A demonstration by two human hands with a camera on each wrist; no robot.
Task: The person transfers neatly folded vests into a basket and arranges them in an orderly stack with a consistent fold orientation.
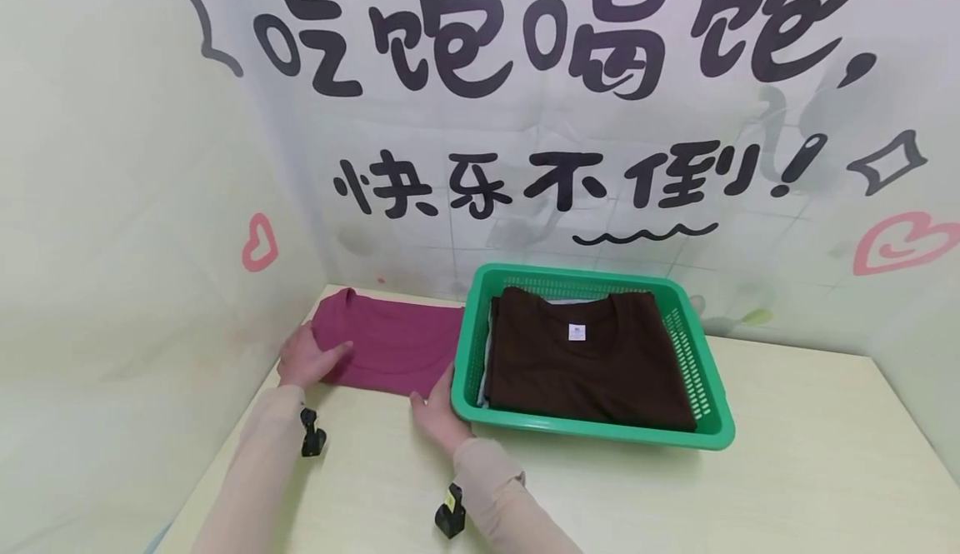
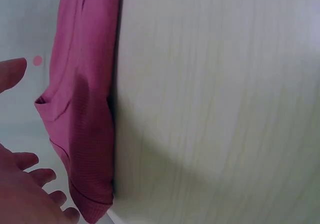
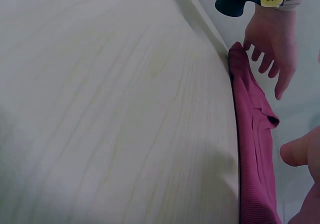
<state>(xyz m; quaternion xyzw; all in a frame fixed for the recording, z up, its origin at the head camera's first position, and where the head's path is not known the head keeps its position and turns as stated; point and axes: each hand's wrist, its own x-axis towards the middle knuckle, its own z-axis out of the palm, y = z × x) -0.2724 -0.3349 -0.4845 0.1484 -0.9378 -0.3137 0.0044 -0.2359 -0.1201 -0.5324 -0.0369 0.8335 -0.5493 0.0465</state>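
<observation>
A folded magenta shirt [image 1: 397, 337] lies flat on the table, its neckline facing up. At its left end, my left hand [image 1: 303, 358] has its fingers over the edge of the cloth and its thumb extended. My right hand [image 1: 441, 416] is by the shirt's front right corner, right beside the basket wall, thumb apart from the fingers. Seen from the left wrist, the left fingers [image 2: 42, 176] are spread and loosely bent near the shirt's end. In the right wrist view only part of the right thumb [image 3: 297, 151] and palm shows.
A green plastic basket [image 1: 592, 431] stands right of the magenta shirt, overlapping its right end in the head view. Inside lies a folded dark brown shirt [image 1: 585, 371] with a white label, above paler cloth. A printed white sheet [image 1: 525, 129] hangs behind the pale wooden table [image 1: 810, 454].
</observation>
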